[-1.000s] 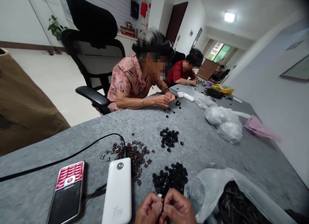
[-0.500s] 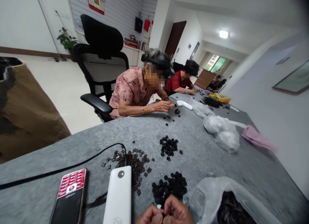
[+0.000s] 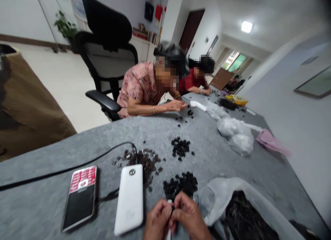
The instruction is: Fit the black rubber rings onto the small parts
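My left hand and my right hand meet at the bottom middle of the head view, fingers pinched together. A small dark piece is held between both sets of fingertips; its exact kind is too small to make out. A narrow white strip shows above and below my fingers, partly hidden by them. Just beyond my hands lies a pile of small round black pieces. To the right of my right hand, a clear plastic bag holds dark, glossy pieces.
Left of my hands lie a white power bank with a black cable and a phone. Behind the power bank spreads a pile of brown square pieces. A second black pile sits farther off. Two people work along the table's far side.
My view has tilted down, so my hands and the table things appear higher. More of the white strip and the dark piece shows. Both hands stay pinched together.
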A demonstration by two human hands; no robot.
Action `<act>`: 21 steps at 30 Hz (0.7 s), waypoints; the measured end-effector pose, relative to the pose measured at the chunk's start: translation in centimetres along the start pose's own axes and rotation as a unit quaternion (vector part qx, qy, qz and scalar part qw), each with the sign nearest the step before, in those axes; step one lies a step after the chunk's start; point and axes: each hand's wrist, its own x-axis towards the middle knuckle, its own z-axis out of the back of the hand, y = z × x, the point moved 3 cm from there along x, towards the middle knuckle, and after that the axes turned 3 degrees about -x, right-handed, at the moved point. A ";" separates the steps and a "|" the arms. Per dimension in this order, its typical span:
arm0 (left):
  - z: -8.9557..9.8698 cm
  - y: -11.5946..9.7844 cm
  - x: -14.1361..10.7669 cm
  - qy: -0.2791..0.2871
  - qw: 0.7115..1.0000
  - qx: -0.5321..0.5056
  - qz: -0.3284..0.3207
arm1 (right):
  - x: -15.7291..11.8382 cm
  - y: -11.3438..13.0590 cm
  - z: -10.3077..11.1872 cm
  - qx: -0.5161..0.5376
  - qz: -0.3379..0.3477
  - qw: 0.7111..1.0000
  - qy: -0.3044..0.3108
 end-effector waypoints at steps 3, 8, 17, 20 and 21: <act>-1.0 -0.9 -1.2 -0.013 0.999 -0.034 0.005 | -1.6 1.4 -1.2 0.001 0.004 0.999 -0.033; -1.3 -1.4 -1.4 0.020 0.997 -0.077 0.013 | -3.1 3.3 -1.7 -0.139 0.130 0.967 -0.170; -1.3 -1.6 -1.5 0.026 0.993 -0.109 0.033 | -4.4 4.9 -2.3 -0.269 0.236 0.903 -0.236; -1.3 -1.5 -1.5 0.027 0.992 -0.113 0.040 | -4.4 4.5 -2.0 -0.229 0.208 0.919 -0.245; -1.2 -1.5 -1.5 0.029 0.992 -0.115 0.040 | -4.4 4.2 -1.9 -0.211 0.191 0.927 -0.246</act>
